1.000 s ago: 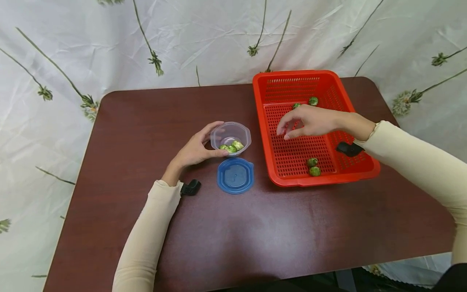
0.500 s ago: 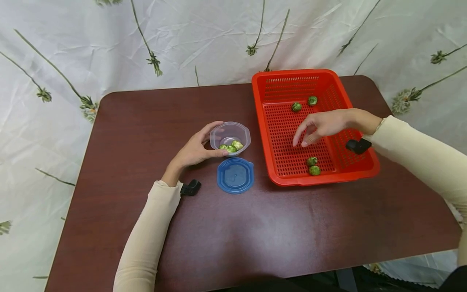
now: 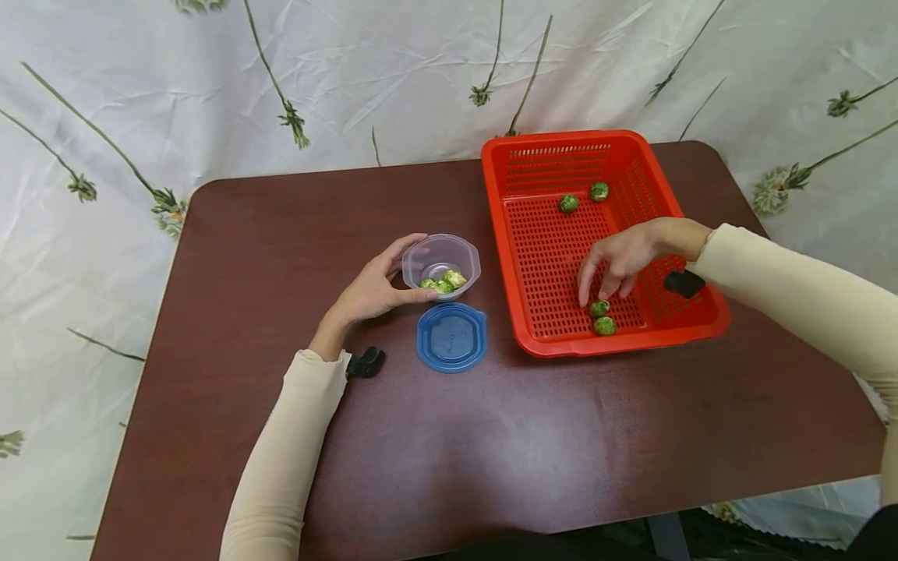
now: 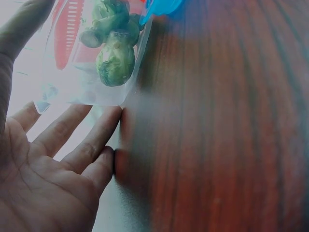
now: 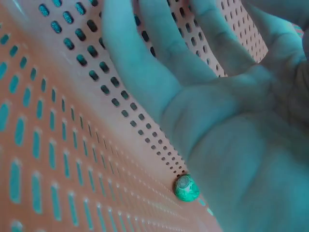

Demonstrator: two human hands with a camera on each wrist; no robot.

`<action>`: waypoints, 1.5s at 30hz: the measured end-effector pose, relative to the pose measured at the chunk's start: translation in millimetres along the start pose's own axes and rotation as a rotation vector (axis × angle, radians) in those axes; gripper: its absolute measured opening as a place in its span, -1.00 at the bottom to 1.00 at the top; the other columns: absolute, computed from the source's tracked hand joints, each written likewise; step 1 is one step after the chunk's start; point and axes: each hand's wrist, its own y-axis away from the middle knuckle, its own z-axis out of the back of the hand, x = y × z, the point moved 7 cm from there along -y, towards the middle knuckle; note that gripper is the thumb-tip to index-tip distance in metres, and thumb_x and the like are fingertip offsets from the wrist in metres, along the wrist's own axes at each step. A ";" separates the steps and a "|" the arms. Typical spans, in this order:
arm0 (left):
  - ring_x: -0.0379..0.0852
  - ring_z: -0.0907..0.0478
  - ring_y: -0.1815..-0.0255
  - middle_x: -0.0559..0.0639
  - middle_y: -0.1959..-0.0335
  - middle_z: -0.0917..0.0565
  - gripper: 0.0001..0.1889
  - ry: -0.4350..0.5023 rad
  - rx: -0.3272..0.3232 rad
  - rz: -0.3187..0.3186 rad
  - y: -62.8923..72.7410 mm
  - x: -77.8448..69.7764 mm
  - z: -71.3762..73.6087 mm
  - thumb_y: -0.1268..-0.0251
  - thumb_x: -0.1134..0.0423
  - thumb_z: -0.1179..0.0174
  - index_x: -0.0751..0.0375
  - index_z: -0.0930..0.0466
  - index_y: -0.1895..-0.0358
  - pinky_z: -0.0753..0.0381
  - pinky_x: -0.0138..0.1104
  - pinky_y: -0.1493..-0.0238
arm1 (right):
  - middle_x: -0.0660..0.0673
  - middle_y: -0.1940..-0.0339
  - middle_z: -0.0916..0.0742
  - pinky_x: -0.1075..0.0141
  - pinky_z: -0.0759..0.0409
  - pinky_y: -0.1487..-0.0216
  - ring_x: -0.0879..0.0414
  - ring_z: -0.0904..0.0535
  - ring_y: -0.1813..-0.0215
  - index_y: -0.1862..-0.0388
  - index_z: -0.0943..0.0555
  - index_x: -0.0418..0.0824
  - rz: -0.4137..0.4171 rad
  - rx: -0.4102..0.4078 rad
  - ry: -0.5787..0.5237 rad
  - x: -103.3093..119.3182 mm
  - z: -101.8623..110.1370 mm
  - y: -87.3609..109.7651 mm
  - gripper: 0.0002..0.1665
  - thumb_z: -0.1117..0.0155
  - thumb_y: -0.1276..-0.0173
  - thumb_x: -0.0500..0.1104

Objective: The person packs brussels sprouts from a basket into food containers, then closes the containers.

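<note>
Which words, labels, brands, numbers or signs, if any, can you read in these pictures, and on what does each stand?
No readable text anywhere.
Blue lid: any marking at its centre is too small to read.
Clear container: no lettering visible.
Red basket: no lettering visible.

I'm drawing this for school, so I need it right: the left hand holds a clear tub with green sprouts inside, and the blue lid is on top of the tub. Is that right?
Almost! The blue lid isn't on the clear tub; the head view shows it lying on the table, on the person's side of the tub. The left hand does hold the tub, with green sprouts inside.
</note>
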 end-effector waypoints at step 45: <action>0.07 -0.43 -0.40 0.08 -0.40 -0.45 -0.10 0.011 -0.002 -0.014 0.0 -0.1 -1.6 -0.11 0.27 -0.51 -0.11 -0.21 -0.52 -0.32 0.02 -0.42 | -0.29 -0.31 -0.51 0.34 -0.43 0.24 0.15 -0.48 0.22 -0.03 -0.73 -0.25 0.053 -0.053 0.126 4.8 -7.1 -10.5 -0.68 -0.27 -0.32 -0.42</action>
